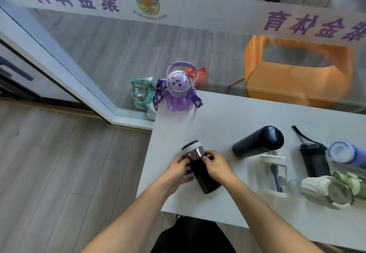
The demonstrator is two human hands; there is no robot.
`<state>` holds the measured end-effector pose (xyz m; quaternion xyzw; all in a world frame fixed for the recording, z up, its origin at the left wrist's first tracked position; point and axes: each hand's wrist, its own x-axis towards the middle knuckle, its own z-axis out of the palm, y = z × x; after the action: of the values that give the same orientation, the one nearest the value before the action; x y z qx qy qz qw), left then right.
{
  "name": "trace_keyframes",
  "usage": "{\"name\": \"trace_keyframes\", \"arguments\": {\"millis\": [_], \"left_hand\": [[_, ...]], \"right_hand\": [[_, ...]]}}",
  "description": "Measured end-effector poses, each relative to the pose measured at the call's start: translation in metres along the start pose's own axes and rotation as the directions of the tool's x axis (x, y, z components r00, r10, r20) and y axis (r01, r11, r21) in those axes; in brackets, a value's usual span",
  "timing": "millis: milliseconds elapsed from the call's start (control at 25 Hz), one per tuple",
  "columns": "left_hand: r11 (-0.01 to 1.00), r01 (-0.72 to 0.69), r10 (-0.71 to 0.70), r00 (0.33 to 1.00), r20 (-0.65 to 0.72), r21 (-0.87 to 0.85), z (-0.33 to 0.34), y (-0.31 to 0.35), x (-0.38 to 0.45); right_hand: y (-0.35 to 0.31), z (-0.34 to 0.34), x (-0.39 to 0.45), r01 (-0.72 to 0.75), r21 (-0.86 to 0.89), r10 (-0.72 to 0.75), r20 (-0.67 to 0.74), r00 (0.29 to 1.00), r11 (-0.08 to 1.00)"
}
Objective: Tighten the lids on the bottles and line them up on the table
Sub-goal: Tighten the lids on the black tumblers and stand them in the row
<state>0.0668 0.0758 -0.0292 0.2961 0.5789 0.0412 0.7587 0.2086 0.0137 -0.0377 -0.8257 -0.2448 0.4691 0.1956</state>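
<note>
A black bottle (pixel 206 175) with a steel neck and a white-ringed lid (pixel 191 146) stands near the table's left front. My left hand (pixel 178 170) grips its left side just under the neck. My right hand (pixel 216 164) holds the right side, fingertips at the steel band. A purple bear-shaped bottle (pixel 178 92) with a strap stands upright at the far left corner. To the right lie a dark navy flask (pixel 257 142), a clear glass bottle (pixel 274 171), a black tumbler with a loop (pixel 315 159), a blue bottle (pixel 346 152) and a green bottle with a white lid (pixel 328 189).
The white table (pixel 227 114) ends at a left edge near my left hand and a front edge below my arms. A glass wall runs behind it, with an orange chair (pixel 297 70) beyond. A green bag (pixel 141 92) sits on the floor by the table's far corner.
</note>
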Motion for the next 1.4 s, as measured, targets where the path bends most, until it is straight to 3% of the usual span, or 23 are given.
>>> {"name": "trace_keyframes", "arguments": {"millis": [200, 440, 640, 1000, 1400], "left_hand": [[0.995, -0.079, 0.078, 0.997, -0.019, -0.055, 0.002, 0.0, -0.015], [0.925, -0.38, 0.379, 0.924, -0.039, -0.017, -0.004, 0.018, -0.048], [0.895, -0.442, 0.445, 0.894, -0.052, 0.059, -0.005, 0.01, -0.064], [0.877, -0.47, 0.479, 0.874, -0.087, 0.099, 0.011, 0.003, -0.069], [0.806, -0.588, 0.591, 0.801, -0.089, 0.067, 0.071, 0.111, -0.04]], "right_hand": [[-0.008, 0.005, -0.015, 0.058, 0.117, -0.05, -0.074, 0.996, 0.991], [-0.029, -0.012, -0.044, 0.199, 0.324, -0.128, -0.228, 0.965, 0.925], [-0.023, -0.017, -0.062, 0.175, 0.356, -0.12, -0.173, 0.978, 0.918], [-0.03, -0.038, -0.065, 0.207, 0.267, -0.159, -0.19, 0.969, 0.941], [-0.103, -0.143, 0.003, 0.269, 0.065, -0.259, -0.135, 0.956, 0.961]]}}
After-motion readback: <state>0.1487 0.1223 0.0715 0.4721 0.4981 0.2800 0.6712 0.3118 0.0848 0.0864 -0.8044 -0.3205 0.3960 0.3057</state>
